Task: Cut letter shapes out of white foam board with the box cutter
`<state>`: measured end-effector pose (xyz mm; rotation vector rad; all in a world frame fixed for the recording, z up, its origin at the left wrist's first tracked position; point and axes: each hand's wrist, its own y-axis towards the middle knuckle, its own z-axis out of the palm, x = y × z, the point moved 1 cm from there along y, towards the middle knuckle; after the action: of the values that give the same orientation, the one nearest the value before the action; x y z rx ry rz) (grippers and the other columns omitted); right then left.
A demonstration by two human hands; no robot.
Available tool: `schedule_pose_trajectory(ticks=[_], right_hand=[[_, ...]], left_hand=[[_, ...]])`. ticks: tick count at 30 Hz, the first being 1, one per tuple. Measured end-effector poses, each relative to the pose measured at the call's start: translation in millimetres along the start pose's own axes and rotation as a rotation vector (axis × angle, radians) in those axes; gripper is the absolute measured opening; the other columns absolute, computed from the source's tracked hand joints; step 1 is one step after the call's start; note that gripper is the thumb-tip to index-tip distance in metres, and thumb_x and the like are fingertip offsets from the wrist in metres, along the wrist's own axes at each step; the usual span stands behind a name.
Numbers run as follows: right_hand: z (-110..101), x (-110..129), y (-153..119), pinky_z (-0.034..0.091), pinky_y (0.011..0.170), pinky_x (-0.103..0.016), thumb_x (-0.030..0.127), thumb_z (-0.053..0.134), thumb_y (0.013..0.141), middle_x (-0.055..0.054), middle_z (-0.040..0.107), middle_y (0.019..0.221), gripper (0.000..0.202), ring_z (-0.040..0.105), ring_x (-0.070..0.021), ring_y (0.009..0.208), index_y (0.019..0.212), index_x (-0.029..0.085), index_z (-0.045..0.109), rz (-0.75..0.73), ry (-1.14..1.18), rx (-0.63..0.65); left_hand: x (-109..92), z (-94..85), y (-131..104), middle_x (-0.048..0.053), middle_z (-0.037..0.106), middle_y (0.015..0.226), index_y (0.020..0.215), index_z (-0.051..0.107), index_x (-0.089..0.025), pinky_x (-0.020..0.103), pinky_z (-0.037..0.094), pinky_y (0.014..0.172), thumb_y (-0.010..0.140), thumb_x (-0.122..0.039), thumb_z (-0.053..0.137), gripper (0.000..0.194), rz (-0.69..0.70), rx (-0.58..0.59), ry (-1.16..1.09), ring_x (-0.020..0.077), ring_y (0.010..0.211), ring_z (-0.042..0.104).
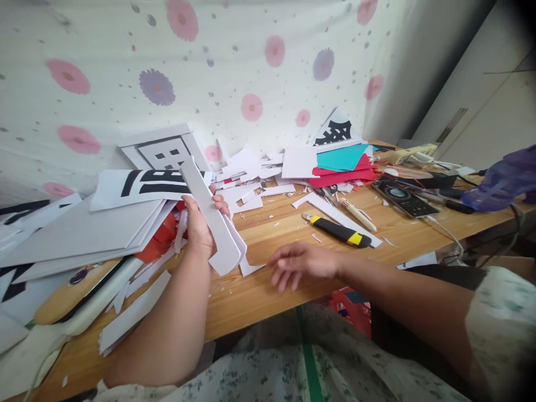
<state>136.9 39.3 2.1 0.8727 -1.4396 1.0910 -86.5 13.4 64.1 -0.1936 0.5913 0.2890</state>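
My left hand [201, 226] is closed around a long white foam board cut-out [211, 220] with a hooked lower end. Its edge shows two layers, so there may be more than one piece in the grip. Just above the wooden table, my right hand [299, 265] has its fingers apart and nothing in it; they are slightly blurred. Near those fingers lies a small white offcut [250, 269]. A black and yellow utility knife [340, 231] rests on the table beyond my right hand, partly over a white strip [329, 211]. Beside it is a pale pen-like tool [359, 215].
Stacked white boards [84, 229] and a printed sheet [142, 187] with black strokes fill the left. White scraps [243, 164], teal sheets [341, 157] and red sheets [343, 176] lie along the back. A phone [404, 198] with a cable is at right, near a purple bag [502, 178].
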Motion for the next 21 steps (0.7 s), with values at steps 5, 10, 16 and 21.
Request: schedule_pose_trajectory(ticks=[5, 10, 16, 21], right_hand=[[2, 5, 29, 0.046, 0.08, -0.035, 0.025, 0.029, 0.093, -0.012, 0.064, 0.104, 0.034, 0.06, -0.0176, 0.092, 0.107, 0.014, 0.059, -0.063, -0.592, -0.378], [6, 6, 51, 0.035, 0.094, -0.04, 0.035, 0.062, 0.076, -0.012, 0.057, 0.113, 0.038, 0.047, -0.0254, 0.107, 0.11, 0.017, 0.06, -0.183, -0.894, -0.506], [19, 7, 79, 0.033, 0.091, -0.05, 0.031, 0.044, 0.088, -0.017, 0.053, 0.121, 0.04, 0.044, -0.0319, 0.111, 0.126, 0.02, 0.051, -0.153, -1.255, -0.52], [-33, 18, 94, 0.042, 0.082, -0.038, 0.018, 0.051, 0.083, -0.012, 0.062, 0.102, 0.021, 0.054, -0.027, 0.1, 0.096, 0.019, 0.068, -0.074, -1.369, -0.432]], left_hand=[[4, -5.2, 3, 0.0, 0.053, 0.065, 0.094, 0.059, -0.015, 0.014, 0.046, 0.05, 0.082, -0.064, 0.037, 0.054, 0.058, 0.008, 0.028, 0.0056, 0.05, 0.05], [20, -10.0, 7, 0.002, 0.054, 0.061, 0.089, 0.058, -0.015, 0.019, 0.046, 0.046, 0.085, -0.06, 0.034, 0.052, 0.043, -0.013, 0.129, 0.0092, 0.048, 0.051], [34, -12.7, 3, 0.002, 0.056, 0.063, 0.091, 0.059, -0.015, 0.022, 0.048, 0.047, 0.082, -0.06, 0.043, 0.048, -0.039, -0.014, 0.198, 0.0102, 0.047, 0.053], [50, -15.9, 0, 0.004, 0.059, 0.063, 0.091, 0.061, -0.013, 0.026, 0.051, 0.05, 0.08, -0.055, 0.051, 0.044, -0.111, -0.053, 0.289, 0.0129, 0.048, 0.056]])
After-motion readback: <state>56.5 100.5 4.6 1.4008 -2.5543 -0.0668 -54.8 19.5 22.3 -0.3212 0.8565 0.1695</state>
